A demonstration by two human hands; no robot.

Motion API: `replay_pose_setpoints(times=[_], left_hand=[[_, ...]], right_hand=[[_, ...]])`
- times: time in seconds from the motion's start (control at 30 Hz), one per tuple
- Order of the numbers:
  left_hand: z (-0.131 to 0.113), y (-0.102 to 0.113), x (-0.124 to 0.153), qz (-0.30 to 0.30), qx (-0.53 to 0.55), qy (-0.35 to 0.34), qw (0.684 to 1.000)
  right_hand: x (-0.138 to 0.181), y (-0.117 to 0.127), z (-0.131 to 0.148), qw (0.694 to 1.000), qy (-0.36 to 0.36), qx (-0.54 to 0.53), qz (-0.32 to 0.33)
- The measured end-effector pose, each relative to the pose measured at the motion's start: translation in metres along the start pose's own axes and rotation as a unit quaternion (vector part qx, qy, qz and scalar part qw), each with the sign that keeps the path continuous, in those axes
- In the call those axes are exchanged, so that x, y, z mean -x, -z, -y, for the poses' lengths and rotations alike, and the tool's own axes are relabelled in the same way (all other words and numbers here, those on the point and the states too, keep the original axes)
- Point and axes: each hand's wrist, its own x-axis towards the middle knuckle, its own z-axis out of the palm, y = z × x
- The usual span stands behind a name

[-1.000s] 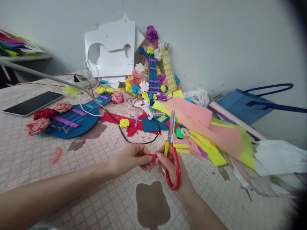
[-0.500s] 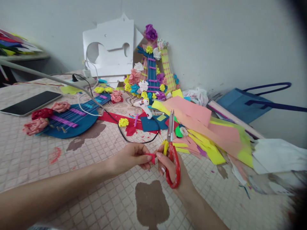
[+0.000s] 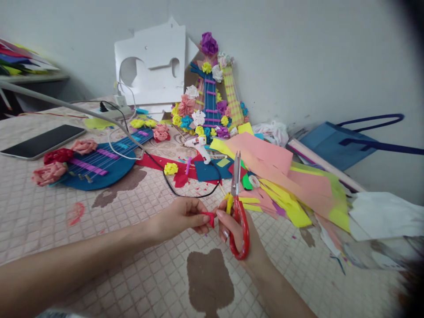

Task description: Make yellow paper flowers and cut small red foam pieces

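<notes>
My left hand (image 3: 185, 217) pinches a small piece of red paper (image 3: 209, 218) between thumb and fingertips. Close beside it, my right hand (image 3: 239, 227) is closed around a pair of scissors (image 3: 240, 221) with red handles, the blades pointing up and away from me. A small yellow piece (image 3: 229, 203) shows at the right fingers, next to the blades. The right fingertips almost meet the red paper; whether they touch it I cannot tell. Past the hands lie a yellow paper flower (image 3: 171, 168) and a white glue gun (image 3: 200, 148) with a black cord.
A blue paper guitar (image 3: 99, 170) with paper roses lies left, near a tablet (image 3: 43, 141). Flower-covered guitars (image 3: 210, 101) lean on the wall by white foam board (image 3: 152, 79). Coloured paper sheets (image 3: 265, 152) and a blue bag (image 3: 334, 143) are on the right. A cable (image 3: 96, 115) crosses the left side.
</notes>
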Motion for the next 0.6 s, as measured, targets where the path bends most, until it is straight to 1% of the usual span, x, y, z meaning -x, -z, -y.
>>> replay_pose_setpoints(times=[0.23, 0.37, 0.6], left_hand=[[-0.002, -0.0002, 0.0002, 0.001, -0.001, 0.006, 1.0], [-0.0027, -0.0005, 0.0009, 0.003, 0.001, 0.008, 1.0], [-0.0027, -0.0001, 0.0016, 0.004, 0.002, 0.009, 1.0]], right_hand=[[-0.0018, 0.0019, -0.0019, 1.0, 0.01, 0.019, 0.006], [-0.0015, 0.0013, -0.0012, 1.0, 0.009, 0.013, 0.005], [0.0003, 0.0028, 0.0004, 1.0, 0.006, 0.015, 0.021]])
